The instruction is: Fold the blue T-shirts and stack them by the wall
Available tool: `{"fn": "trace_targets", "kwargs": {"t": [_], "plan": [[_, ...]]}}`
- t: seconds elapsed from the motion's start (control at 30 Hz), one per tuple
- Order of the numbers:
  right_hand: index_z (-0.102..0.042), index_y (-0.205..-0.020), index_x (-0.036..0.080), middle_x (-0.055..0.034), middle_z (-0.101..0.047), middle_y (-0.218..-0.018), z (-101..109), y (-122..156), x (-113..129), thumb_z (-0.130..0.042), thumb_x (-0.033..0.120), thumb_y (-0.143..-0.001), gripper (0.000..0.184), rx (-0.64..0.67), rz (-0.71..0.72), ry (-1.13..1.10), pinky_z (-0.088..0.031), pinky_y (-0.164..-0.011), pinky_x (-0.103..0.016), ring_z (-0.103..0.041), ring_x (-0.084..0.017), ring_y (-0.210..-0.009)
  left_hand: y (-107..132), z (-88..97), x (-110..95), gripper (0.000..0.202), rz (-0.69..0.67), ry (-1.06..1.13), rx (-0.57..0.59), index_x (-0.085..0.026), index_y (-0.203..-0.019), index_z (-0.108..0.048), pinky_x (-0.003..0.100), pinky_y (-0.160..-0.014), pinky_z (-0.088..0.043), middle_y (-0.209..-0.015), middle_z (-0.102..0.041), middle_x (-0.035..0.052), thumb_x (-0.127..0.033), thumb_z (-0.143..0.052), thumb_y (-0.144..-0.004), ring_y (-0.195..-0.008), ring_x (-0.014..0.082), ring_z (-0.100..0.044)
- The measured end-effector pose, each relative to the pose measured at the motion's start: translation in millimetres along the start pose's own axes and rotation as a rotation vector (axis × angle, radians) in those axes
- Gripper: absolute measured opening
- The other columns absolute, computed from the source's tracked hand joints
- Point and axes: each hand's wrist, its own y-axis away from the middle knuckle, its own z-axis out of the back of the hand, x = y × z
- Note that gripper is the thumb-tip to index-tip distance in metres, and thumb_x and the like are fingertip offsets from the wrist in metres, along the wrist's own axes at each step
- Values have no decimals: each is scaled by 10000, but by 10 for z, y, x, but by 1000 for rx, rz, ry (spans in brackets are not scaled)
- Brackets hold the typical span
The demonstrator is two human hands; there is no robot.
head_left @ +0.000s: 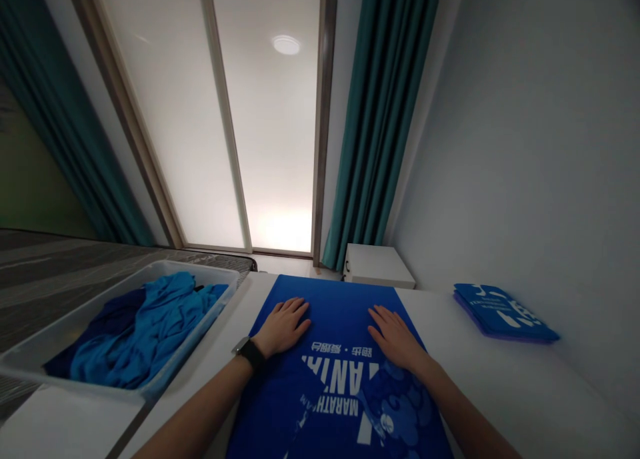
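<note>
A blue printed cloth (340, 306) lies spread flat on the white table (440, 379), its white lettering upside down from where I look. My left hand (283, 326) rests palm down on its left part, fingers stretched out, a dark-banded watch (249, 352) on the wrist. Opposite it, my right hand (395, 336) presses flat on the right part with fingers spread. Neither hand holds anything. The near end of the cloth runs out of view at the bottom.
At the left stands a translucent plastic bin (165, 267) with crumpled blue clothes (150, 326) inside. A folded blue printed stack (505, 312) lies at the right by the wall. Beyond the table are a white cabinet (380, 264), a teal curtain (385, 112) and frosted sliding doors (270, 146).
</note>
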Motion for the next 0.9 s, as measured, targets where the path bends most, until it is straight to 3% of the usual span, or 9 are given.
{"fn": "trace_targets", "kwargs": {"t": [0.17, 0.37, 0.63, 0.77, 0.9], "plan": [[-370, -1489, 138, -115, -310, -1562, -45, -185, -2, -267, 475, -974, 623, 17, 31, -26, -158, -1191, -446, -235, -244, -1456, -99, -64, 119, 520, 27, 8, 1, -231, -1428, -456, 457, -1119, -307, -1509, -429, 92, -473, -371, -976, -1394, 265, -372], [-396, -1477, 162, -113, -296, -1571, -60, -338, -15, -281, 467, -971, 602, -7, 44, -37, -166, -1189, -441, -230, -250, -1458, -198, -39, 265, 418, 99, 38, -82, -252, -1313, -562, 430, -1065, -360, -1377, -556, 71, -396, -436, -941, -1276, 265, -476], [-401, -1475, 178, -107, -313, -1565, -226, -408, -97, -273, 481, -981, 593, -80, 29, -5, -172, -1190, -453, -250, -247, -1451, -476, 72, 729, 258, 461, 46, -201, -210, -1022, -680, 395, -922, -417, -1057, -685, 87, -231, -453, -903, -1087, 273, -568], [-413, -1468, 193, -90, -331, -1558, -299, -396, -108, -252, 498, -984, 595, -126, 43, 10, -163, -1196, -463, -265, -237, -1446, -672, 63, 994, 240, 577, 67, -198, -178, -986, -687, 330, -841, -451, -942, -724, 89, -252, -473, -906, -979, 243, -626], [-424, -1463, 214, -69, -340, -1556, -309, -390, -107, -221, 517, -985, 601, -137, 40, 7, -164, -1198, -465, -266, -234, -1446, -807, 36, 1124, 240, 639, 78, -186, -178, -932, -686, 295, -802, -450, -992, -727, 97, -315, -490, -909, -969, 229, -645]]}}
